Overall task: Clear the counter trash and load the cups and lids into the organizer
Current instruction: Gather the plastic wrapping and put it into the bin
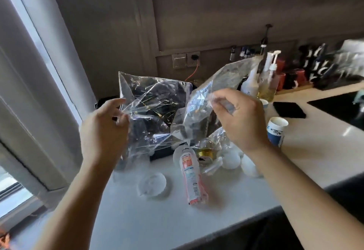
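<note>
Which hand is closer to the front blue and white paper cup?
Right. The right hand is beside the paper cup; the left hand is farther off, across the clear plastic.

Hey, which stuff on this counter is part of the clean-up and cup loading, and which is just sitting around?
Job: clear plastic bags, fallen plastic bottle, clear lid, blue-and-white paper cup.
Lying about: pump bottles, black cloth, wall socket.

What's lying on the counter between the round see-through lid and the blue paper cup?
In the head view, a tipped-over bottle with a red label lies there, then some blurry white lumps.
</note>
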A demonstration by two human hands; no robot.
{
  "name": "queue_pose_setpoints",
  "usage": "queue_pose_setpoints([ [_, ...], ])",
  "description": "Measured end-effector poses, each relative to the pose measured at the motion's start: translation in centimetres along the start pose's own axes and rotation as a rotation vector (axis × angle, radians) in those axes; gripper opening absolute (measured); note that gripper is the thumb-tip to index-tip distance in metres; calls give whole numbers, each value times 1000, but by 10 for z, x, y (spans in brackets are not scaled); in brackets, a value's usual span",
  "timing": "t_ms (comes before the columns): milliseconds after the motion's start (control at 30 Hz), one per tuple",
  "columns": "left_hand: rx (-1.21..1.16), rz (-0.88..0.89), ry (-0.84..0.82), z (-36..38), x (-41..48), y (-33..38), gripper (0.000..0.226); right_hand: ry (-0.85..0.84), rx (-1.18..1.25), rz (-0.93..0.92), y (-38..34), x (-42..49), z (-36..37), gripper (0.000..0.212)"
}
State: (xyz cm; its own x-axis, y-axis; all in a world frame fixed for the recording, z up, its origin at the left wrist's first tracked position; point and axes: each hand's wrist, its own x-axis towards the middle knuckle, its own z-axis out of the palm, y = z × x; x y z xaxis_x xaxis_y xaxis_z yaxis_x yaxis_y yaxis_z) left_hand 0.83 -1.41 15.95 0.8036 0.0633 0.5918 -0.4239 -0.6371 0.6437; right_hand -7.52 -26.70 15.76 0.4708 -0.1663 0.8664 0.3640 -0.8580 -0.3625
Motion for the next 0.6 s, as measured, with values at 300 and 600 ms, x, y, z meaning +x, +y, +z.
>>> queue_pose_setpoints([
  [300,-340,132,-85,-13,-3,32,33,130,-230,-3,-62,-18,-71,15],
  [600,-581,192,-180,1,-55,109,30,315,-323,77,-78,-60,-176,9],
])
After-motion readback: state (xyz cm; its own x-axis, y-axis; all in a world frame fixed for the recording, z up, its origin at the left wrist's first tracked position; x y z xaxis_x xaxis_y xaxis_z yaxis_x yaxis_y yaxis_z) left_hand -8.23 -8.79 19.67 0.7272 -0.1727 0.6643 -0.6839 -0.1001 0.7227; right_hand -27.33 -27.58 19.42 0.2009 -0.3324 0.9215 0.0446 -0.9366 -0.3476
